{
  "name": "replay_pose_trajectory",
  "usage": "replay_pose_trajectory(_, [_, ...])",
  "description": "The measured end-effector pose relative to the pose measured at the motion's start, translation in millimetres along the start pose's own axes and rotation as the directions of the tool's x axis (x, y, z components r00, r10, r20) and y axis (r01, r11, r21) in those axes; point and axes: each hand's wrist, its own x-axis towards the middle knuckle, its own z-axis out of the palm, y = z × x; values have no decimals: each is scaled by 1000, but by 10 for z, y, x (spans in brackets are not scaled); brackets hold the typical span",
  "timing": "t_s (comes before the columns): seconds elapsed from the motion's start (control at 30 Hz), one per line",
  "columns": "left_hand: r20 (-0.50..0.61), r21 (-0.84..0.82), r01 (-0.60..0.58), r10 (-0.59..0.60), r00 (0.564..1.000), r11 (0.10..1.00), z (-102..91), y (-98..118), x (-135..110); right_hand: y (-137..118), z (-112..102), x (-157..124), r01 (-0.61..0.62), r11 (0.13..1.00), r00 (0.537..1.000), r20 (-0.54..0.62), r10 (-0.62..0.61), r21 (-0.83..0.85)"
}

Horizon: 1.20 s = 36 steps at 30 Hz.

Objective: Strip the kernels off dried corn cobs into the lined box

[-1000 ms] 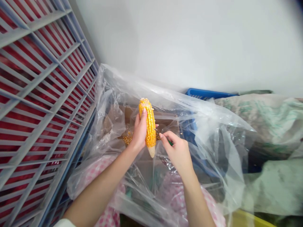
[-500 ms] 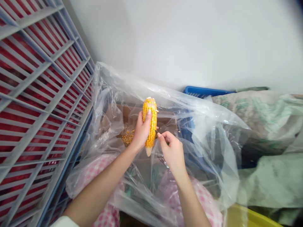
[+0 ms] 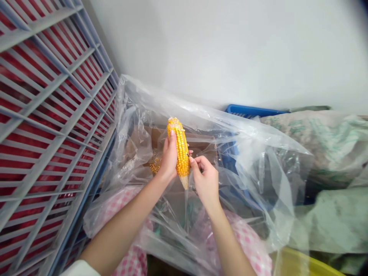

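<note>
L hand (image 3: pixel 168 161) wrapped round corn cob (image 3: pixel 180 153), R hand (image 3: pixel 204 182) pinching at its kernels, over clear plastic sheet (image 3: pixel 247 153); white wall (image 3: pixel 218 50) behind, slatted rack (image 3: pixel 46 115) at left.

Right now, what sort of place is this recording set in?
Probably a storeroom or a farm-produce work corner, not a kitchen. The left hand holds a corn cob over a big clear plastic bag, beside a slatted grey rack, stuffed sacks and a blue crate along a bare wall.
</note>
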Motion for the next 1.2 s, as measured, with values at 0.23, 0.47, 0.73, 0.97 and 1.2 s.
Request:
replay_pose_trajectory(0.23, [25,-84,253,-252,967,964,-7,89,8,-28,-41,25,16,1000,999,52,-17,16])
replay_pose_trajectory(0.47, [95,-11,256,-254,963,967,-56,155,37,-54,-309,76,193,954,981,50,-187,-231])
replay_pose_trajectory(0.73, [208,132,205,-230,951,970,-75,65,32,-34,-418,101,256,913,966,126,-227,-317])
replay_pose_trajectory(0.97, [323,210,238,-297,899,948,-78,15,-1,4,-427,78,243,917,965,176,-194,-318])
replay_pose_trajectory(1.2, [269,71,445,-447,853,893,-22,59,8,30,-292,88,84,996,989,123,-83,-3])
